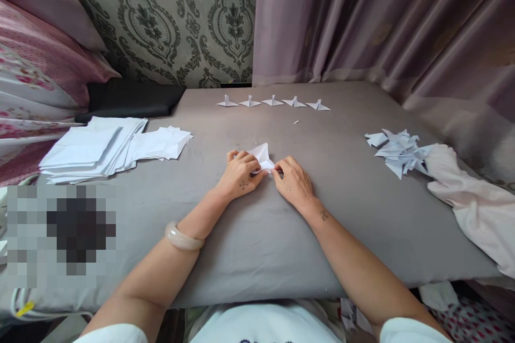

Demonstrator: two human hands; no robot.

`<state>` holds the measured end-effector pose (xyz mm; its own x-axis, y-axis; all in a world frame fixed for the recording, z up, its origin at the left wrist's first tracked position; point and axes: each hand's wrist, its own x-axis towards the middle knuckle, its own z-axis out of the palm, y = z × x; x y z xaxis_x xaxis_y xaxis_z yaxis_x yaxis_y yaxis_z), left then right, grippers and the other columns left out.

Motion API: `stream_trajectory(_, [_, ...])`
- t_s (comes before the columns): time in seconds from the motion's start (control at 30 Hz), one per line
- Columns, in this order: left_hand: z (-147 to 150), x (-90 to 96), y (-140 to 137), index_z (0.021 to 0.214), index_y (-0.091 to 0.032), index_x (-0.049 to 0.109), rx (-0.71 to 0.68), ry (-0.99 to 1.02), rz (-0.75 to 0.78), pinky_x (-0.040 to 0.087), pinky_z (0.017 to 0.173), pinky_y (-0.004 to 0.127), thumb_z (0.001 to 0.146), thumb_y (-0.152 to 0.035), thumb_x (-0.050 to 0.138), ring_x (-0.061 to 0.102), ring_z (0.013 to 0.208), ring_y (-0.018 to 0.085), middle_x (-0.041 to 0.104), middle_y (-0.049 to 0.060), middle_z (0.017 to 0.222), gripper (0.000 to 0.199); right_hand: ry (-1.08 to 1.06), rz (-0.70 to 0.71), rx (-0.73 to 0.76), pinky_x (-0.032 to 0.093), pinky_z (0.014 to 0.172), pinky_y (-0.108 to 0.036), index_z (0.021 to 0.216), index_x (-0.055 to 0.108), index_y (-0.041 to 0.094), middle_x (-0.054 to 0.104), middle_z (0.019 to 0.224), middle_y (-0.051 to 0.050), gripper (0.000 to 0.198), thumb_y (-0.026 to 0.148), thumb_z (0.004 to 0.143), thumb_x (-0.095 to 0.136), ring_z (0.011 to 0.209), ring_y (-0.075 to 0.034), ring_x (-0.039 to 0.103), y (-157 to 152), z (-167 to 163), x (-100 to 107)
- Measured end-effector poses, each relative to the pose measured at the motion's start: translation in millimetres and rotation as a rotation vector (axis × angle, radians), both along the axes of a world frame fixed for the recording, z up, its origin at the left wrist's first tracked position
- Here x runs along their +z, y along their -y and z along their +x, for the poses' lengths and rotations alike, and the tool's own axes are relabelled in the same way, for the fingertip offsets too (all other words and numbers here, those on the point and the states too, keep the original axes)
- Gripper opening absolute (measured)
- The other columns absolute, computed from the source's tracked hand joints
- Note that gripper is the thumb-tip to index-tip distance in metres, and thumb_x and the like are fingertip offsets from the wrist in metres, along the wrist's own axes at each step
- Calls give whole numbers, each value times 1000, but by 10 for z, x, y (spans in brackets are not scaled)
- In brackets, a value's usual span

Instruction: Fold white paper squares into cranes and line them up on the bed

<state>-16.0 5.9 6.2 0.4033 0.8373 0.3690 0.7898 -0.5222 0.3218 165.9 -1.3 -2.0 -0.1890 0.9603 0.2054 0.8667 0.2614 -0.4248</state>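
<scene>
A partly folded sheet of white paper [262,154] rests on the grey cloth, between my hands. My left hand [242,173] lies over its left side, fingers bent, thumb pressed to the near edge. At the right corner, my right hand [295,179] pinches the paper between thumb and forefinger. Part of the sheet is hidden under the left fingers. Beyond my hands, several folded paper cranes [273,100] stand in a row along the far side.
White paper sheets [80,147] are stacked at the left, with smaller folded papers [163,143] beside them. More folded paper pieces [402,150] are heaped at the right, touching a pale cloth [466,193]. A black flat case [137,97] lies at the back left. One tiny paper scrap [296,122] sits near the cranes.
</scene>
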Motion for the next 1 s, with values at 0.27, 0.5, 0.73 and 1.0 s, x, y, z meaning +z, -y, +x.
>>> stream_trajectory(0.27, [-25, -13, -16, 77, -19, 65, 52, 74, -68, 28, 92, 44, 85, -39, 56, 58, 89, 21, 71, 5, 85, 23, 11, 81, 211, 42, 80, -29, 93, 64, 20, 63, 94, -6, 23, 12, 92, 43, 92, -19, 52, 44, -2, 29])
stream_trajectory(0.5, [-128, -19, -52, 85, -20, 64, -35, 71, -108, 27, 95, 45, 73, -14, 53, 55, 99, 22, 70, 3, 94, 17, 124, 49, 259, 42, 78, -29, 105, 66, 20, 62, 103, -8, 34, 5, 90, 39, 95, -20, 51, 164, -20, 110])
stream_trajectory(0.73, [-108, 8, -65, 92, -21, 64, 71, 102, 13, 29, 95, 42, 81, -13, 50, 52, 105, 22, 64, 6, 109, 20, 188, 75, 273, 42, 76, -31, 112, 64, 20, 60, 104, -9, 36, 8, 92, 36, 94, -21, 49, 182, -22, 111])
stream_trajectory(1.0, [-91, -64, -80, 92, -18, 61, 10, 9, 47, 36, 79, 34, 92, -33, 53, 55, 90, 21, 64, 8, 97, 17, 253, 88, 276, 42, 72, -33, 110, 64, 22, 57, 99, -9, 38, 4, 88, 39, 89, -22, 48, 177, -5, 99])
